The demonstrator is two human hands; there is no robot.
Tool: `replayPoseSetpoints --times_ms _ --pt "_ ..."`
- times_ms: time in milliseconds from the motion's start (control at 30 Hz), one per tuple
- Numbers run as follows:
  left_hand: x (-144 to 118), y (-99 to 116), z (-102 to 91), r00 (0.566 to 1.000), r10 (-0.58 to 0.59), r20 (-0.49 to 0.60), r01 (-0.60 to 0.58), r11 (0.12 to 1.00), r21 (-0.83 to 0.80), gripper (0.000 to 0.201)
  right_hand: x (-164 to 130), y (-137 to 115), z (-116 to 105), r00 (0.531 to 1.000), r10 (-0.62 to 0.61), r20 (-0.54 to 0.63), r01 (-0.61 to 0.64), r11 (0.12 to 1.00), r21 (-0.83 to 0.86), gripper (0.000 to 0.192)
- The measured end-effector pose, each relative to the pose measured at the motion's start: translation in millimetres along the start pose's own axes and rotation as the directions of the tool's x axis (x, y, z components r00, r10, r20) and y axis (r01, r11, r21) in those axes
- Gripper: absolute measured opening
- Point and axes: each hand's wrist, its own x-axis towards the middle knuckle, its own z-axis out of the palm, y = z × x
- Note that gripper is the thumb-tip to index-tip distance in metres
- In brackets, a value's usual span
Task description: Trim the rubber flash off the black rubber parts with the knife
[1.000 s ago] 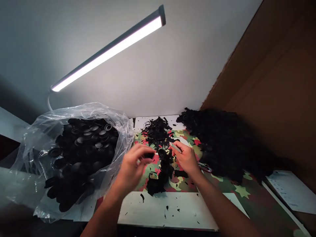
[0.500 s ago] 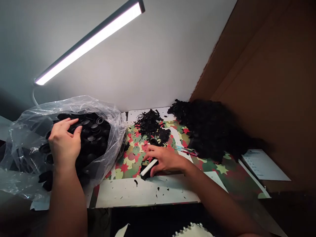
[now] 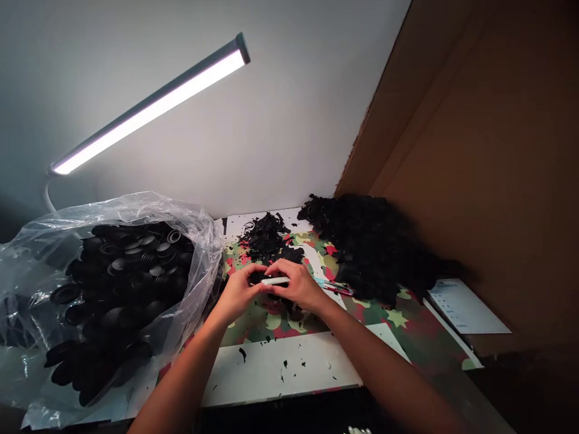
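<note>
Both hands meet over the camouflage-patterned sheet (image 3: pixel 271 322). A slim white stick-like tool (image 3: pixel 275 281) lies in the fingers of my right hand (image 3: pixel 301 286), its far end hidden by the hand. My left hand (image 3: pixel 237 295) is closed, thumb and fingers touching the right hand's fingertips. Between them a black piece (image 3: pixel 256 278) shows in part; it looks like one of the round black rubber parts (image 3: pixel 131 259) heaped in the clear plastic bag (image 3: pixel 205 241) at the left. Just beyond the hands lies a small pile of black scraps (image 3: pixel 266 238).
A larger black heap (image 3: pixel 371 247) rests at the right against a cardboard wall (image 3: pixel 452 150). Scissors-like handles (image 3: pixel 339 289) lie beside my right hand. A white card (image 3: pixel 470 307) is at the far right, and a tube lamp (image 3: pixel 149 111) hangs above.
My left hand has come from the bag of black parts to the middle and joined my right hand. The right hand has lifted slightly with the white tool. The camera view has shifted.
</note>
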Motion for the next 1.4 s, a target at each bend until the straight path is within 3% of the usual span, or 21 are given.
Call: replayPoseSetpoints --times_ms 100,233,333,433,567,667,800,933,1100,1300,1400 --pt "6 -2 1.7 0.998 -0.037 -0.046 0.033 0.995 -0.099 0.03 1 -1 -7 0.993 -0.044 -0.111 0.045 0.999 0.009 0.02" --pt "4 -7 1.4 0.985 -0.009 -0.175 -0.003 0.998 -0.066 0.046 0 -5 -14 0.94 0.019 -0.34 0.001 0.998 0.059 0.056" --pt "3 -8 0.5 0.979 0.018 -0.202 -0.016 1.0 0.014 0.057 -2 -11 -11 0.961 0.074 -0.266 -0.039 0.991 0.132 0.056" --pt "4 -8 -0.1 0.974 0.06 -0.219 -0.048 0.997 0.06 0.065 -5 -17 -3 0.98 0.073 -0.184 -0.044 0.986 0.158 0.03" --pt "5 -11 -1.7 0.974 0.076 -0.213 -0.056 0.993 0.099 0.068 -6 -17 7 0.984 -0.082 -0.156 0.1 0.988 0.114 0.014" --pt "4 -14 -3.6 0.98 0.082 -0.182 -0.059 0.99 0.126 0.07 -5 -10 10 0.965 -0.238 -0.108 0.243 0.97 0.027 0.013" --pt "3 -18 -5.7 0.984 0.088 -0.156 -0.06 0.983 0.176 0.074 -3 -3 13 0.941 -0.334 -0.056 0.322 0.933 -0.157 0.01" --pt "3 -20 -6.6 0.984 0.119 -0.132 -0.093 0.978 0.189 0.074 -3 -2 14 0.936 -0.351 -0.011 0.338 0.909 -0.242 0.019" --pt "1 -21 -8.3 0.985 0.128 -0.118 -0.102 0.975 0.199 0.073 -3 -3 13 0.934 -0.356 -0.021 0.344 0.916 -0.207 0.024" --pt "0 -16 -6.4 0.985 0.13 -0.115 -0.103 0.972 0.213 0.076 -3 -4 20 0.88 -0.475 -0.012 0.448 0.837 -0.313 0.019" --pt "-1 -15 -5.2 0.983 0.125 -0.137 -0.101 0.98 0.169 0.079 0 0 20 0.903 -0.427 -0.042 0.37 0.826 -0.424 0.02"
